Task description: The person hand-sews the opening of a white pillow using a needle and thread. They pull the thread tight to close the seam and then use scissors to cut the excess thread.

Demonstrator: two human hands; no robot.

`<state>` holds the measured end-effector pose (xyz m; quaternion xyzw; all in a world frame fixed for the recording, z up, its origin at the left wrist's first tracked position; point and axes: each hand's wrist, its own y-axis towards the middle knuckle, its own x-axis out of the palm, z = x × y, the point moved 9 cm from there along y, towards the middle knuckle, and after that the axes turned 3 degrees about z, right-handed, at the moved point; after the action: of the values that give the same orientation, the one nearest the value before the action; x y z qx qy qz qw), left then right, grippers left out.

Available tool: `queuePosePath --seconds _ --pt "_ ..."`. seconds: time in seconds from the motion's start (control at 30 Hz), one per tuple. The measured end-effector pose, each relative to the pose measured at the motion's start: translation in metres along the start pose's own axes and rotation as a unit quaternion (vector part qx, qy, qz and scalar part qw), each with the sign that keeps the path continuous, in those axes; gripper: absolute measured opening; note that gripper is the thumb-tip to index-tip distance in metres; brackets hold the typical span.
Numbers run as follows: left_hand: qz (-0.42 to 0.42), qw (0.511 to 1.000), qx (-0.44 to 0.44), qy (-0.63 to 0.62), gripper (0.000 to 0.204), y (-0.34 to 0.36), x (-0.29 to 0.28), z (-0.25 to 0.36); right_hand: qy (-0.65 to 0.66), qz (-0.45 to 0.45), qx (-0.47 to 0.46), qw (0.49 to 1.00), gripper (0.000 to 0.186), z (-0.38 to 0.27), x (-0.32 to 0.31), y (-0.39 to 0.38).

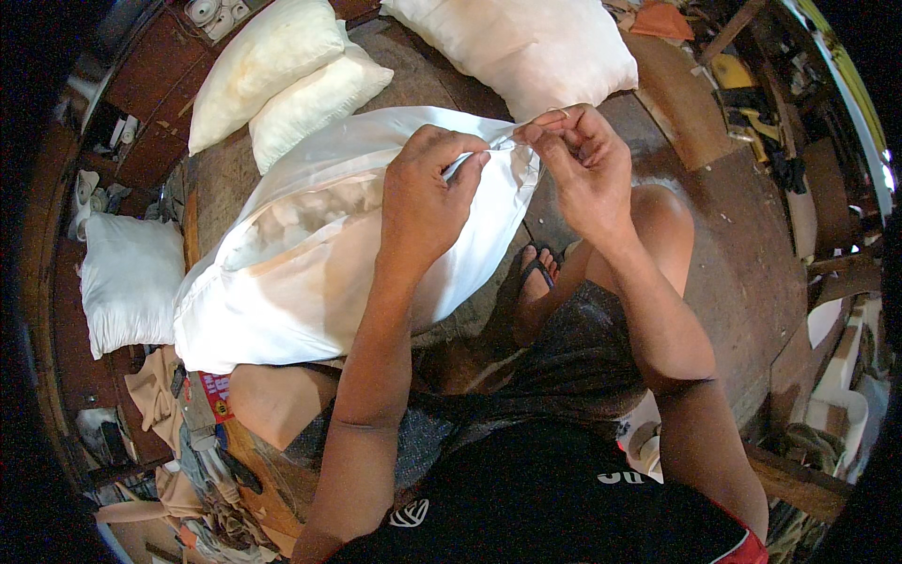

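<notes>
A large white pillow [310,310] lies across my lap, its long seam gaping so that pale fluffy stuffing [319,209] shows inside. My left hand [434,193] is closed over the near side of the seam, thumb and forefinger pinching the cloth near the pillow's right end. Right beside it, my right hand [587,169] pinches the raised corner of the same cover, with its fingertips almost meeting those of the left. The cloth between them is gathered. Whether a needle or thread is between the right fingertips is too small to tell.
Two stuffed pillows [268,66] lean together at the back left, and a bigger one [526,52] lies at the back. A smaller white pillow [133,282] rests at the left. Cloth scraps [178,489] pile up at lower left; tools [752,117] lie at the right.
</notes>
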<state>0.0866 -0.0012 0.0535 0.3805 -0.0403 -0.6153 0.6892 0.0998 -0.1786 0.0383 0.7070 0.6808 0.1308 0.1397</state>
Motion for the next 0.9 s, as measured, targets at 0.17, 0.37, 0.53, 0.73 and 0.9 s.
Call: queuePosePath --seconds 0.17,0.37,0.53,0.73,0.9 --pt "-0.007 1.000 0.005 0.012 0.010 0.001 0.000 0.001 0.027 -0.015 -0.010 0.999 0.010 0.002 0.001 0.001" --pt "-0.018 1.000 -0.012 0.011 0.011 0.001 0.001 -0.001 0.008 -0.030 -0.040 0.999 0.009 0.003 0.007 0.001" --pt "-0.060 0.997 -0.035 0.019 0.010 0.001 0.004 -0.003 0.006 -0.048 -0.029 0.998 0.008 0.000 0.010 -0.001" --pt "-0.069 0.997 0.006 0.036 0.009 -0.001 0.006 -0.003 -0.040 -0.075 -0.053 0.995 0.006 -0.004 0.015 -0.001" --pt "-0.070 0.997 -0.027 0.018 0.008 0.001 0.004 -0.004 -0.073 -0.051 -0.057 0.994 0.006 -0.008 0.013 -0.002"
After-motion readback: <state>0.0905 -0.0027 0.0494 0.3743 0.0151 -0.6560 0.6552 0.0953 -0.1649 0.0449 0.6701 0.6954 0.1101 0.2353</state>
